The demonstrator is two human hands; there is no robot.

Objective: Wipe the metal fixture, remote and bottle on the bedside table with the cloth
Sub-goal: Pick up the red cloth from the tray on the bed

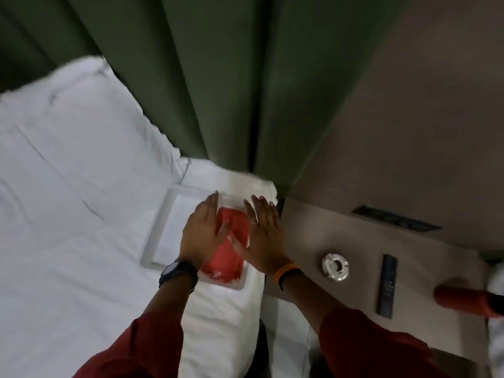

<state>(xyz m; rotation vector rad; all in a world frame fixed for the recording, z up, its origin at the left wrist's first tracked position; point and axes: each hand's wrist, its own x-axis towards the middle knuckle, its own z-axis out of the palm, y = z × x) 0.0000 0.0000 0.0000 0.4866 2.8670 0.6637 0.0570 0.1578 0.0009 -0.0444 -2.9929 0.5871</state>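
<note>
1. Left hand point(203, 230) and right hand point(263, 230) lie flat with fingers spread wide over the red cloth point(226, 255), gripping nothing.
2. The cloth sits in a white tray point(159, 238) on the bed point(68, 186).
3. On the bedside table point(305, 233), well apart from the hands, stand the metal fixture point(335, 266), the remote point(387, 286) beside it, and the orange bottle point(463, 298) at the right edge.
4. A green curtain point(218, 91) hangs behind.

Bottle point(471, 300) cut off at right edge; cloth point(227, 249) half under hands.
</note>
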